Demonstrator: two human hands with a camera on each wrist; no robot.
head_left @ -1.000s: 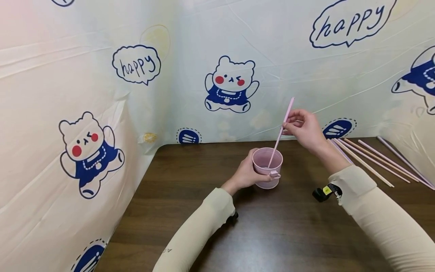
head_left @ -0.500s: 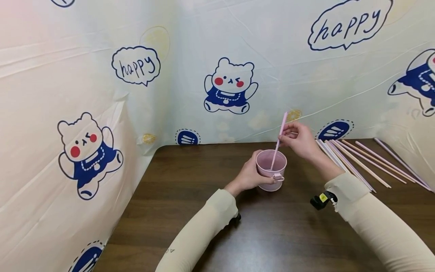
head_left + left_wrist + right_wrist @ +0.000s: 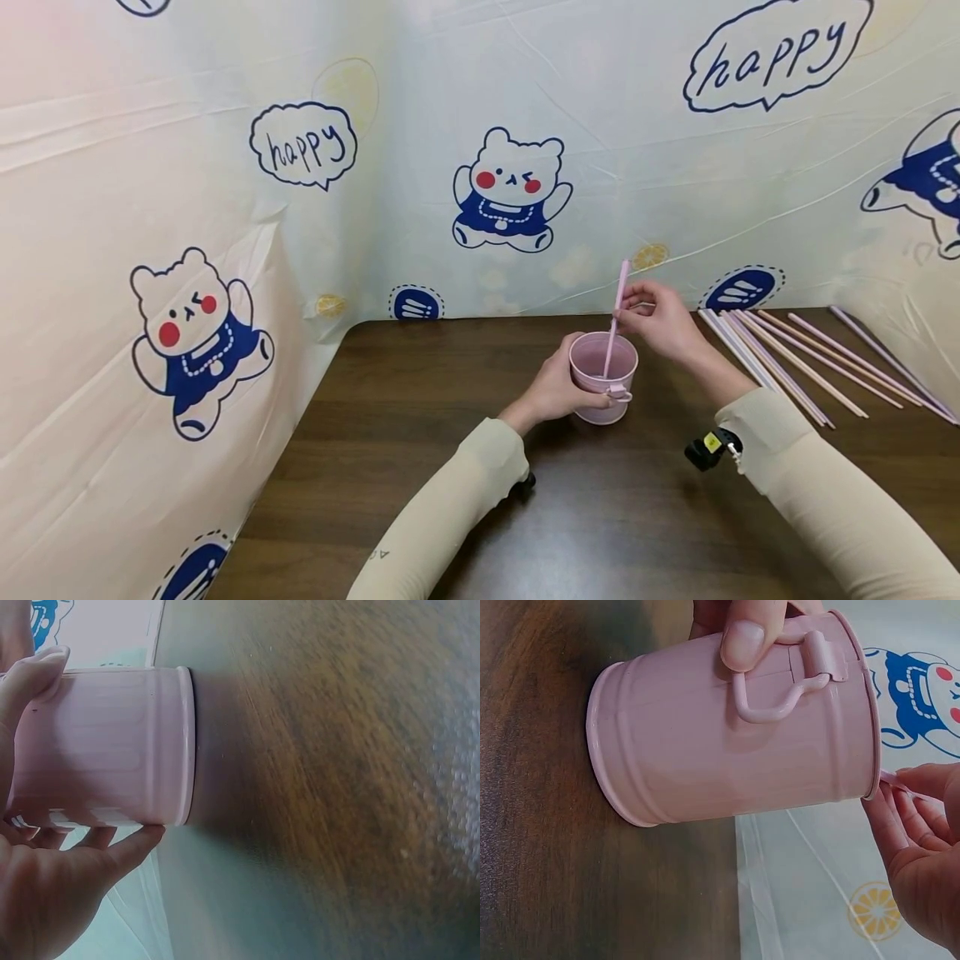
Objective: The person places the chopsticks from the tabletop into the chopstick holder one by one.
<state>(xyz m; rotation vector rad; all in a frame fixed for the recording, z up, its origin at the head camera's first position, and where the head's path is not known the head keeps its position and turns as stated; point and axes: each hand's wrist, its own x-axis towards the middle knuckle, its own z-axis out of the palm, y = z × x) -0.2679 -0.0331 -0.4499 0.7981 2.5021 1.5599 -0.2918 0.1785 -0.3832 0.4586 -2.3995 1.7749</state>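
A pink metal pail (image 3: pixel 602 415) stands upright on the dark wooden table, its mouth facing up. Round its left side, my left hand (image 3: pixel 553 388) grips the wall, with the thumb beside the small wire handle (image 3: pixel 769 714). Between thumb and fingers of my right hand (image 3: pixel 664 327), a thin pink stick (image 3: pixel 622 287) is pinched about midway. It leans slightly, its lower part inside the pail and its top above the rim. In the right wrist view, these fingertips are right at the pail's rim. The left wrist view shows the left fingers spread along the wall.
Several thin sticks (image 3: pixel 817 358) in white, pink, orange and purple lie fanned out at the table's right, partly behind the right forearm. A printed cloth (image 3: pixel 405 208) hangs behind the table and along its left side.
My right hand has come down and slightly left at first, lowering the stick further into the pail. The left hand and pail have shifted a little to the right.
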